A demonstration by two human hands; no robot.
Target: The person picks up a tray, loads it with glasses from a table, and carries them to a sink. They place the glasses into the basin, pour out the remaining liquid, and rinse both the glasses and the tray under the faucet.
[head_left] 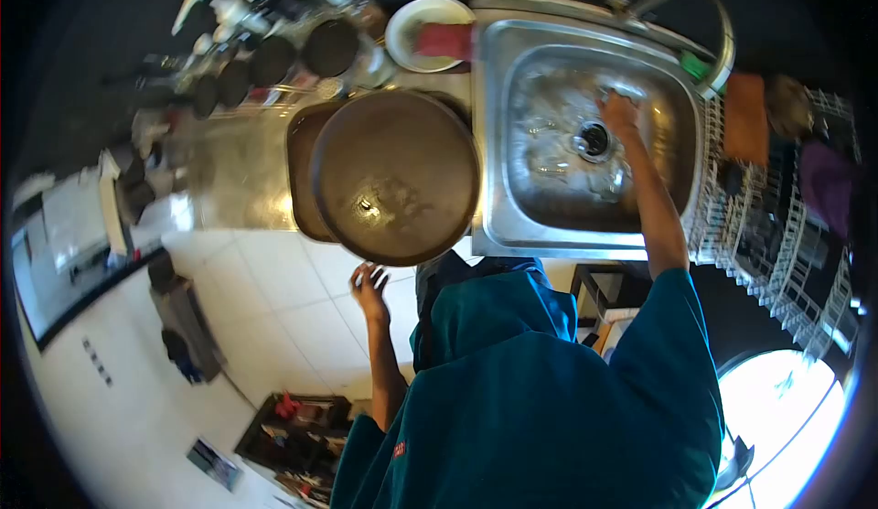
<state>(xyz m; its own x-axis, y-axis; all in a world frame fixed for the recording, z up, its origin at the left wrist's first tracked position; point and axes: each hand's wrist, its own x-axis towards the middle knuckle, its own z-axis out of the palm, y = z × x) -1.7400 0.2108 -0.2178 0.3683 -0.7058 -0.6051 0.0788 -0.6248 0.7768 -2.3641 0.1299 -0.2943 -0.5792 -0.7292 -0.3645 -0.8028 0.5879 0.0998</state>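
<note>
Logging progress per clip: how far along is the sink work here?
Looks done: the basin holds no dishes. In hand: the right hand presses on the wet sink floor beside the drain. Looks left: the big pan sits on the counter, and the left hand hangs free.

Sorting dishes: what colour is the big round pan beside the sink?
Dark brown round pan, head view.

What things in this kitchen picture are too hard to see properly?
Head view only:
- Right hand in the sink: whatever it presses is hidden under the fingers.
- Dark pots at the counter's back: blurred, contents unreadable.
- Dish rack: warped by the lens edge, items unclear.
- Left hand: hangs below the big round pan, apparently empty.
</note>
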